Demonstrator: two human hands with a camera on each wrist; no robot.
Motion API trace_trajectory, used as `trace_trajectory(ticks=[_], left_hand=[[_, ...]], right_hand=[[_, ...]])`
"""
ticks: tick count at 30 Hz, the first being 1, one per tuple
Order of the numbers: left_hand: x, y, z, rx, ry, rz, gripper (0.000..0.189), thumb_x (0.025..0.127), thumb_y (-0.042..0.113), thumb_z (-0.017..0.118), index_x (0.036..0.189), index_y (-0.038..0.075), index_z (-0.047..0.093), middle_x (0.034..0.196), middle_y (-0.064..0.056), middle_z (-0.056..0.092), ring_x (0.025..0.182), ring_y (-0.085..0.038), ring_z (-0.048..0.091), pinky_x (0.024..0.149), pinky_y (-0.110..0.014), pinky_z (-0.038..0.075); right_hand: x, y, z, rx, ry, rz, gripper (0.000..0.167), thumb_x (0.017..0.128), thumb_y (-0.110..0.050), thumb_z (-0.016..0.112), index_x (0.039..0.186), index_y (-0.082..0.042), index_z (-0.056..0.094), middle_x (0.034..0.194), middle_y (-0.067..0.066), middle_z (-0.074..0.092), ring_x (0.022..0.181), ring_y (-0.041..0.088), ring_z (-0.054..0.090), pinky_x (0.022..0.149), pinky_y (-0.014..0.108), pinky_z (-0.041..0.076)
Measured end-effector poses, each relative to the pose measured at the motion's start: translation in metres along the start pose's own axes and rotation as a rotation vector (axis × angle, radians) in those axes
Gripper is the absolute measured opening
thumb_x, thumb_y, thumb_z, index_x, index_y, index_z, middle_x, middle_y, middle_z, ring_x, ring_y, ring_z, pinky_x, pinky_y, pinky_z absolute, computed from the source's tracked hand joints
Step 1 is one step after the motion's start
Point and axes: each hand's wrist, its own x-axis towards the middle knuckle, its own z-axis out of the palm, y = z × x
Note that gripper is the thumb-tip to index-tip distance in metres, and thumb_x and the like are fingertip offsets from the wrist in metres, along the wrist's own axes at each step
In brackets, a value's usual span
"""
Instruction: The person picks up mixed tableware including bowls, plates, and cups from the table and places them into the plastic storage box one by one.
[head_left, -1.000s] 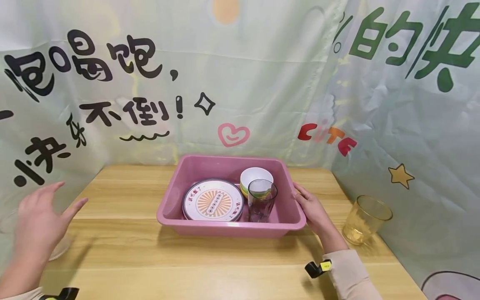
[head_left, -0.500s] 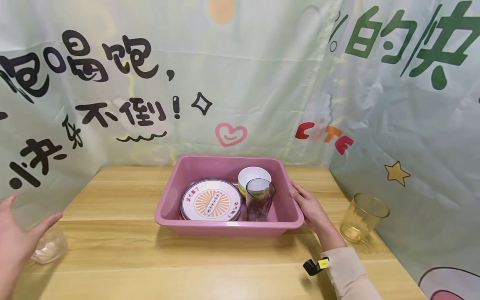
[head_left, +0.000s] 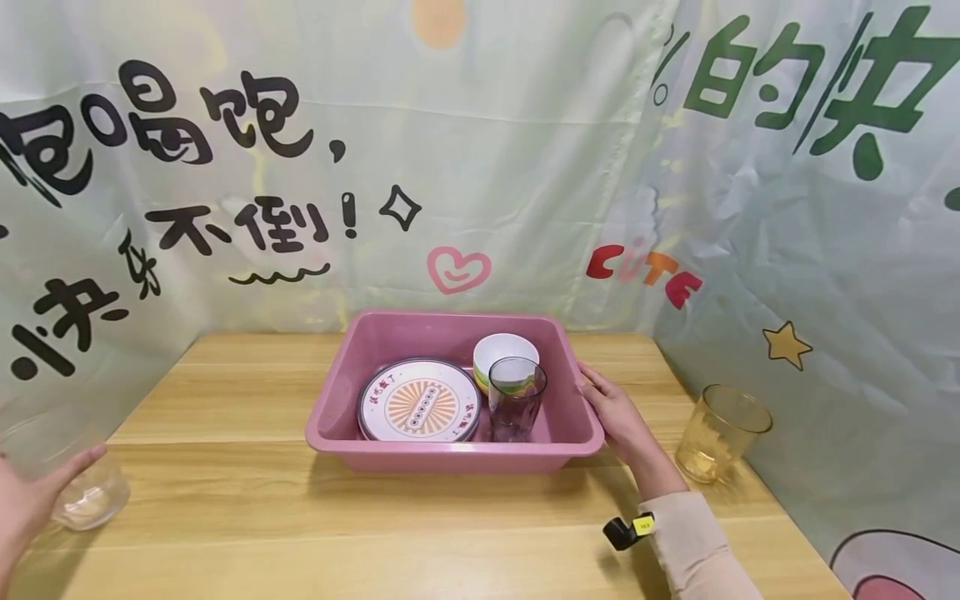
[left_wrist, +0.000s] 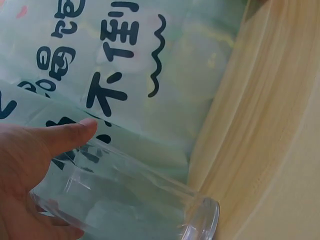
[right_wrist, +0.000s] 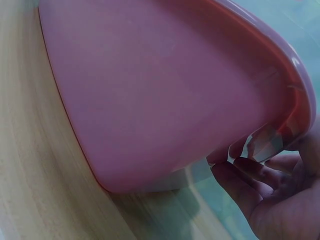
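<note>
A clear glass stands on the table at the far left. Around its upper part my left hand is spread; in the left wrist view the thumb stretches along one side of the glass and the fingers lie on the other, partly cut off. My right hand grips the right rim of a pink tub, its fingers bent under the lip. Inside the tub lie a stack of round plates, white bowls and a dark tinted glass.
An amber glass stands near the table's right edge, just beyond my right forearm. Printed cloth hangs behind and on both sides of the wooden table.
My left hand has moved left and down to the clear glass, with its thumb now beside it. My right hand stays on the tub's rim. The head view has turned slightly.
</note>
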Motion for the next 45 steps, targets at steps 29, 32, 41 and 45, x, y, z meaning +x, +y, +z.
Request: trace_trajectory(ticks=[29, 32, 41, 45], left_hand=[[0.006, -0.012, 0.008, 0.024, -0.066, -0.024, 0.101, 0.086, 0.025, 0.076, 0.155, 0.010, 0.003, 0.160, -0.019, 0.016, 0.140, -0.023, 0.025, 0.105, -0.016, 0.025], [0.005, -0.001, 0.008, 0.041, -0.104, -0.024, 0.107, 0.085, 0.029, 0.077, 0.155, 0.010, -0.003, 0.160, -0.022, 0.012, 0.142, -0.034, 0.021, 0.115, -0.034, 0.022], [0.011, 0.036, 0.017, 0.097, -0.228, 0.045, 0.114, 0.086, 0.039, 0.075, 0.152, -0.001, -0.008, 0.156, -0.033, 0.010, 0.128, -0.061, 0.027, 0.095, -0.071, 0.029], [0.012, 0.053, 0.025, 0.061, -0.271, 0.086, 0.113, 0.087, 0.039, 0.074, 0.152, -0.001, -0.010, 0.156, -0.033, 0.009, 0.128, -0.062, 0.026, 0.095, -0.072, 0.028]], right_hand=[[0.000, -0.003, -0.001, -0.009, -0.024, 0.027, 0.054, 0.107, -0.024, 0.042, 0.156, -0.012, 0.024, 0.153, 0.022, 0.032, 0.132, 0.032, 0.039, 0.091, 0.023, 0.048], [0.001, -0.003, -0.001, -0.014, -0.025, 0.022, 0.055, 0.106, -0.024, 0.043, 0.156, -0.012, 0.024, 0.152, 0.023, 0.034, 0.132, 0.032, 0.041, 0.090, 0.023, 0.049], [0.000, -0.003, -0.001, -0.019, -0.028, 0.023, 0.054, 0.106, -0.025, 0.044, 0.156, -0.013, 0.025, 0.152, 0.021, 0.035, 0.131, 0.031, 0.041, 0.091, 0.024, 0.049], [0.000, -0.003, -0.002, -0.021, -0.024, 0.026, 0.055, 0.106, -0.026, 0.044, 0.156, -0.013, 0.026, 0.151, 0.021, 0.035, 0.131, 0.031, 0.042, 0.090, 0.024, 0.049]])
